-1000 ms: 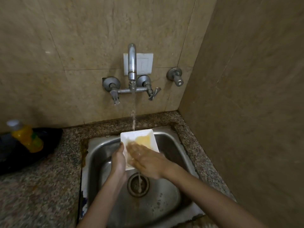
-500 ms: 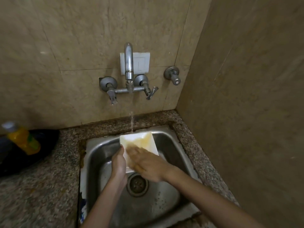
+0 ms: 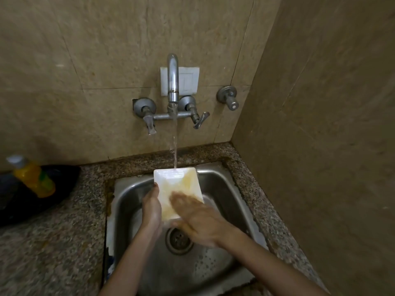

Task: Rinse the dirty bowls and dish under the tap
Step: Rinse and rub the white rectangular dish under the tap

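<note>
At frame centre the left hand is gripping the white dish by its left edge over the sink, long axis running up-frame toward the tap. The right hand is lying flat-fingered on its yellow-stained face; water is striking the upper edge.

Single head cam, wide-angle, looking forward and down from close above the steel sink; tap and tiled wall ahead, granite surface left, both forearms entering bottom.
</note>
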